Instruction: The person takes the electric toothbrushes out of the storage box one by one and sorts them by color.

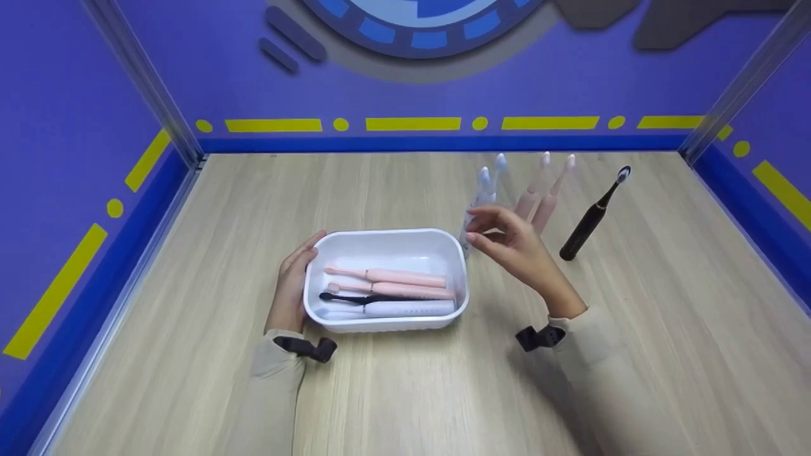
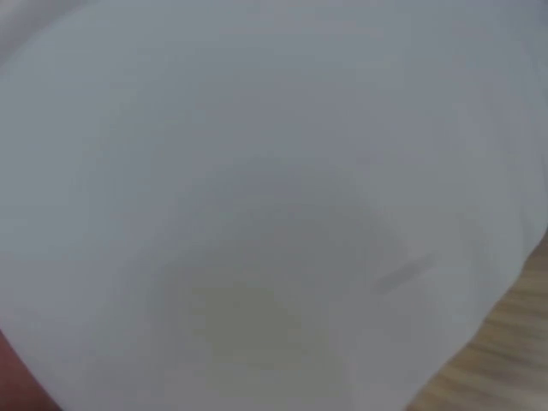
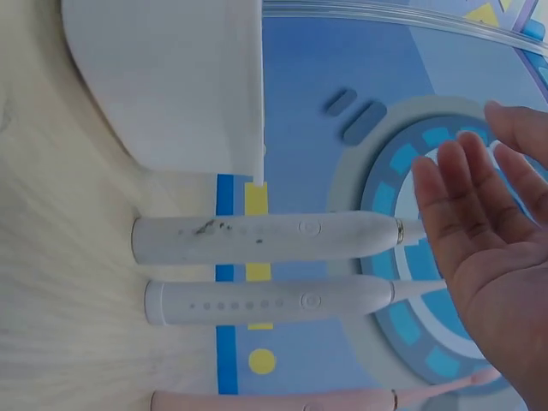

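Note:
My left hand [image 1: 291, 285] holds the left end of a white plastic basin [image 1: 386, 326], its thumb at the rim. Inside lie two pink electric toothbrushes [image 1: 405, 277], a black one [image 1: 355, 298] and a white one [image 1: 412, 308]. To the right of the basin, my right hand [image 1: 521, 252] is raised with loosely bent fingers and nothing between them. Two white electric toothbrushes stand upright by it, one with dark marks [image 3: 282, 238] and one plain [image 3: 265, 300]. In the head view this hand partly hides them. The left wrist view shows mostly blurred basin wall [image 2: 257, 171].
Two pink electric toothbrushes [image 1: 543, 212] stand behind the right hand. A black electric toothbrush [image 1: 586, 228] stands farther right. The wood-grain table [image 1: 317, 190] is bounded by blue panels [image 1: 418, 95] at the back and sides.

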The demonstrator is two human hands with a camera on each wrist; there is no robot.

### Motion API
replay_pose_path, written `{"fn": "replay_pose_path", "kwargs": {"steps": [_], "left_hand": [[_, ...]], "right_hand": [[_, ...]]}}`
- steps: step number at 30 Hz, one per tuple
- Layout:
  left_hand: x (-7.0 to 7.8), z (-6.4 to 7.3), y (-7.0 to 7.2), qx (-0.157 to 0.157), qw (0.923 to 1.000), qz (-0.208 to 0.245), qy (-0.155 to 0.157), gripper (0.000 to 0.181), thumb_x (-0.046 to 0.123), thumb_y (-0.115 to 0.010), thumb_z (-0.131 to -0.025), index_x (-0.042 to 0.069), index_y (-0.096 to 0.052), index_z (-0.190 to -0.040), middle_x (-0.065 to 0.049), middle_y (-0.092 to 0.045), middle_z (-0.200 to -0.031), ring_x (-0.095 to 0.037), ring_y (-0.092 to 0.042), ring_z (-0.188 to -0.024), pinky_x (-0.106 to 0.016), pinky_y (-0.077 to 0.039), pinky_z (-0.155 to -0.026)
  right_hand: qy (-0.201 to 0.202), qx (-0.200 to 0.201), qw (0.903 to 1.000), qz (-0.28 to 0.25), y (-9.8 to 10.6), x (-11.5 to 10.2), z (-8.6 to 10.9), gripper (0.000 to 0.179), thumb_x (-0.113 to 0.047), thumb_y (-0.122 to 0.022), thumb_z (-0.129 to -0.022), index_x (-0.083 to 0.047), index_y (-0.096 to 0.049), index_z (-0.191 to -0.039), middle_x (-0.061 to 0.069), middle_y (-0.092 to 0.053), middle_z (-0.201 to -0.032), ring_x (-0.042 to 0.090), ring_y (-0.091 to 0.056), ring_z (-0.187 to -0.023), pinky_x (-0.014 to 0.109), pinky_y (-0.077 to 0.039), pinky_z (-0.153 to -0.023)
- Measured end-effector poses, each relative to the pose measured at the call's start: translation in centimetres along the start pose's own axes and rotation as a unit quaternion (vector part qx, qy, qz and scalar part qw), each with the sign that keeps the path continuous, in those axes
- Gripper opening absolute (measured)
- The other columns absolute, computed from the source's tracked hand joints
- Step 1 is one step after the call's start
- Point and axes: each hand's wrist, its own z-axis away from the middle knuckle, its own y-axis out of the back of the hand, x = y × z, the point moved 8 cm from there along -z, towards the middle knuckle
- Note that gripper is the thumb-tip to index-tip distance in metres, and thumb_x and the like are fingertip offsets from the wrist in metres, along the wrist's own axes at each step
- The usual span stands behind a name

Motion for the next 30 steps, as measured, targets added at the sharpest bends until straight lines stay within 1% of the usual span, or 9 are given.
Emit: {"fn": "replay_pose_path", "kwargs": {"steps": [5, 7, 11, 15, 18, 22, 25, 30], "left_hand": [[0.0, 0.1, 0.0, -0.002, 1.0000, 0.006, -0.003, 0.043, 0.011, -0.036, -0.100, 0.006, -0.045, -0.142, -0.005, -0.038, -0.153, -0.018, -0.035, -0.141, -0.030, -0.027, -0.118], [0.0, 0.1, 0.1, 0.001, 1.0000, 0.006, 0.002, 0.043, 0.011, -0.037, -0.100, 0.007, -0.046, -0.142, -0.004, -0.039, -0.153, -0.018, -0.036, -0.140, -0.029, -0.028, -0.117], [0.0, 0.1, 0.1, 0.003, 1.0000, -0.001, 0.000, 0.043, 0.012, -0.037, -0.100, 0.007, -0.047, -0.142, -0.004, -0.039, -0.153, -0.017, -0.035, -0.141, -0.029, -0.027, -0.118], [0.1, 0.0, 0.0, 0.001, 1.0000, -0.003, -0.001, 0.043, 0.012, -0.038, -0.100, 0.007, -0.047, -0.142, -0.003, -0.038, -0.153, -0.017, -0.034, -0.141, -0.029, -0.027, -0.118], [0.1, 0.0, 0.0, -0.004, 1.0000, 0.007, -0.003, 0.043, 0.012, -0.038, -0.100, 0.006, -0.046, -0.142, -0.004, -0.038, -0.153, -0.017, -0.034, -0.141, -0.029, -0.027, -0.118], [0.2, 0.1, 0.0, -0.007, 0.9999, 0.012, -0.005, 0.043, 0.012, -0.037, -0.101, 0.005, -0.045, -0.142, -0.005, -0.038, -0.153, -0.017, -0.035, -0.141, -0.029, -0.027, -0.118], [0.2, 0.1, 0.0, -0.003, 1.0000, 0.004, -0.004, 0.043, 0.012, -0.037, -0.101, 0.006, -0.046, -0.142, -0.004, -0.038, -0.153, -0.017, -0.035, -0.141, -0.029, -0.027, -0.117], [0.1, 0.0, 0.1, 0.004, 1.0000, -0.004, -0.004, 0.042, 0.013, -0.038, -0.101, 0.007, -0.047, -0.142, -0.003, -0.038, -0.153, -0.016, -0.035, -0.141, -0.028, -0.028, -0.117]], "right_hand": [[-0.024, -0.050, 0.9984, 0.009, -1.7, 0.2, -0.6, 0.037, -0.004, -0.067, -0.088, 0.004, -0.057, -0.123, 0.017, -0.066, -0.104, 0.012, -0.063, -0.094, 0.023, -0.056, -0.081], [-0.029, -0.065, 0.9974, 0.015, -2.1, 0.3, -0.8, 0.038, -0.005, -0.067, -0.088, 0.003, -0.057, -0.124, 0.016, -0.066, -0.105, 0.014, -0.063, -0.095, 0.022, -0.055, -0.082], [-0.023, -0.094, 0.9949, 0.028, -3.1, 0.2, -1.2, 0.039, -0.008, -0.067, -0.088, 0.000, -0.058, -0.125, 0.015, -0.066, -0.105, 0.019, -0.063, -0.097, 0.021, -0.055, -0.085], [-0.030, -0.124, 0.9909, 0.042, -4.0, 0.2, -1.8, 0.039, -0.012, -0.068, -0.089, -0.002, -0.058, -0.126, 0.016, -0.066, -0.107, 0.022, -0.063, -0.099, 0.025, -0.055, -0.088], [-0.044, -0.154, 0.9852, 0.061, -4.7, 0.2, -2.2, 0.038, -0.015, -0.067, -0.090, -0.004, -0.059, -0.126, 0.016, -0.066, -0.108, 0.022, -0.063, -0.101, 0.031, -0.055, -0.090], [-0.048, -0.191, 0.9768, 0.084, -5.8, 0.1, -2.7, 0.038, -0.017, -0.067, -0.090, -0.007, -0.060, -0.125, 0.012, -0.068, -0.105, 0.021, -0.064, -0.100, 0.038, -0.054, -0.092], [-0.046, -0.211, 0.9719, 0.093, -6.5, 0.1, -3.2, 0.037, -0.015, -0.066, -0.090, -0.006, -0.060, -0.125, 0.011, -0.068, -0.104, 0.022, -0.064, -0.099, 0.039, -0.053, -0.095], [-0.053, -0.252, 0.9601, 0.109, -7.8, 0.4, -3.9, 0.036, -0.015, -0.065, -0.090, -0.005, -0.060, -0.125, 0.012, -0.069, -0.105, 0.023, -0.064, -0.099, 0.038, -0.054, -0.093]]}}
